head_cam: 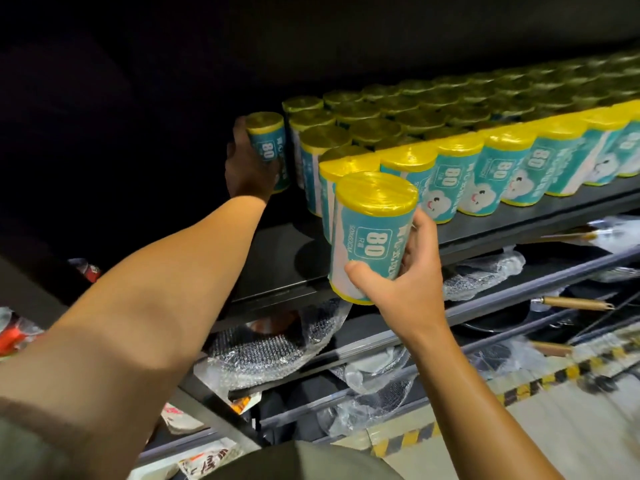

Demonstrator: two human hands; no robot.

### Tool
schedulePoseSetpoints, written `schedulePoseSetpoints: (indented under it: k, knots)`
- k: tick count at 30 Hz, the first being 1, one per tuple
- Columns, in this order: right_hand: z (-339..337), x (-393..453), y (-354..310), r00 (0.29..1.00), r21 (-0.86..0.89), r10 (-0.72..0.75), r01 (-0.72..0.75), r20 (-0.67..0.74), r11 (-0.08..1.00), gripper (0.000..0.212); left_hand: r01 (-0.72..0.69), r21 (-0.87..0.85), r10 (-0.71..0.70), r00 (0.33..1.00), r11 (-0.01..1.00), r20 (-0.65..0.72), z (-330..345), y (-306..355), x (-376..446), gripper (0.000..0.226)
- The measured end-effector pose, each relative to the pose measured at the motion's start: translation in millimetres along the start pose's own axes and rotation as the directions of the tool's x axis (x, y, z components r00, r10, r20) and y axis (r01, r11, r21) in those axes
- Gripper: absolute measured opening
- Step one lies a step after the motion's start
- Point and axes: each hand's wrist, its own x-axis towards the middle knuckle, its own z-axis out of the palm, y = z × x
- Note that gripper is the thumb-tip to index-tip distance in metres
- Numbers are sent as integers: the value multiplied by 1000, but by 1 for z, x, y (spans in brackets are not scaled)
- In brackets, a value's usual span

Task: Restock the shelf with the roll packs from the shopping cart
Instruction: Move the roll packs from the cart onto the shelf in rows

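Teal roll packs with yellow caps and an "80" label fill the dark shelf [277, 258] in several rows [460, 147] running to the right. My left hand [247, 168] reaches deep into the shelf and grips one roll pack [268, 140] at the left end of a back row. My right hand [405, 275] holds another roll pack [372, 233] upright at the shelf's front edge, just left of the front row. The shopping cart is out of view.
Bare dark shelf surface lies left of the rows. Lower shelves hold bubble-wrapped pans [273, 344] with wooden handles [571, 303]. A yellow-and-black striped floor strip [540, 379] runs along the shelf base at the right. Packaged goods [204, 462] lie at the bottom left.
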Motion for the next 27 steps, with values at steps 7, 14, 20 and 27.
schedulePoseSetpoints:
  k: [7,14,20,27]
  knots:
    - [0,7,3,999,14,-8,9,-39,1000,86,20,38,-20,1000,999,7,20,-7,33,94]
    - [0,11,7,998,14,-10,11,-54,1000,85,62,80,-62,998,995,-4,31,-11,49,102]
    - [-7,11,8,999,18,-12,12,-38,1000,85,135,43,-137,990,990,44,27,-8,44,105]
    - [-20,10,1,1000,8,-7,7,14,1000,80,121,-12,-121,992,993,17,3,6,-17,77]
